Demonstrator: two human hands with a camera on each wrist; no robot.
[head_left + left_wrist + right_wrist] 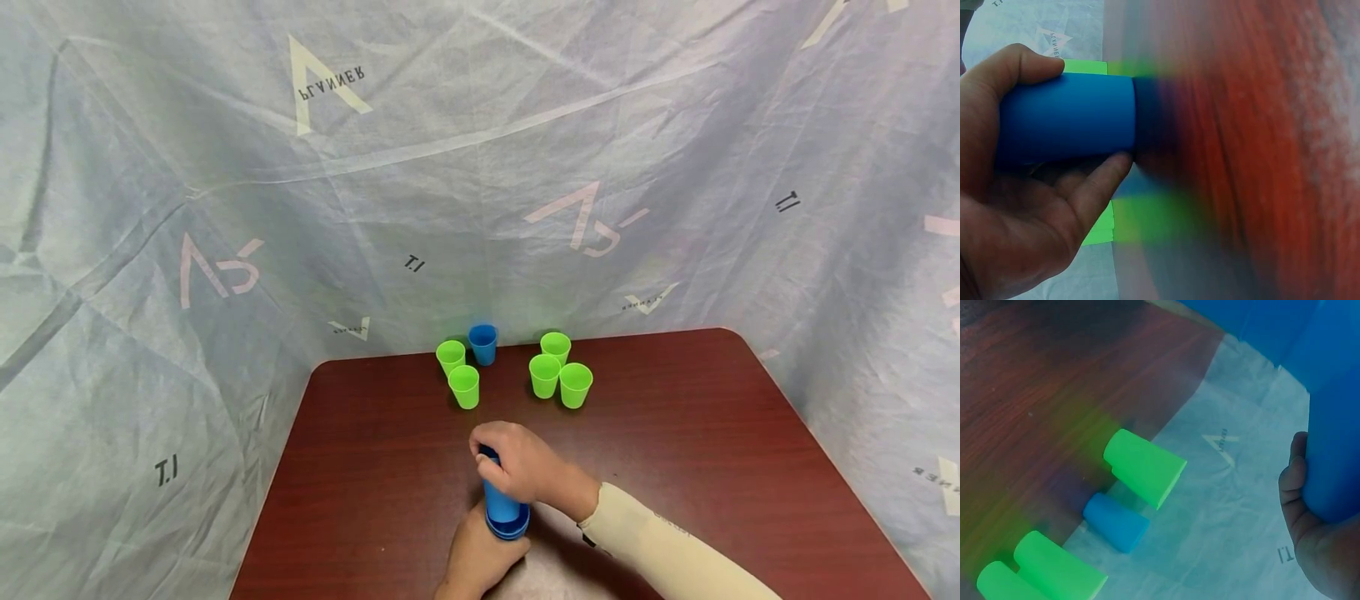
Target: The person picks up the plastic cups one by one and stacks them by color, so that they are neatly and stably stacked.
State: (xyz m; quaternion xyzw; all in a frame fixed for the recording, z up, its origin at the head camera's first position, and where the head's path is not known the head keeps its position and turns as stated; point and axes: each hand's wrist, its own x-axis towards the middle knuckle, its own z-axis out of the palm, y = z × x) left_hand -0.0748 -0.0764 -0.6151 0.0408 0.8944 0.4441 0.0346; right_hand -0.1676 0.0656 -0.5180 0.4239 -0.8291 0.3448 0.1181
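Note:
Near the table's front edge, my left hand (483,550) grips a blue cup stack (510,534) whose layered rims show at the top. My right hand (525,462) holds another blue cup (501,503) by its upper end, and its lower end reaches into the mouth of the stack. In the left wrist view, thumb and fingers curl round the outer blue cup (1069,119), its base close to the table. The right wrist view has the fingers (1296,472) along the held cup's wall, with the stack's rims at the top.
Towards the back of the brown table (375,467) stand two green cups (465,388) beside a blue cup (484,346). A group of three green cups (575,387) is to their right. A grey printed cloth (480,208) hangs round the table.

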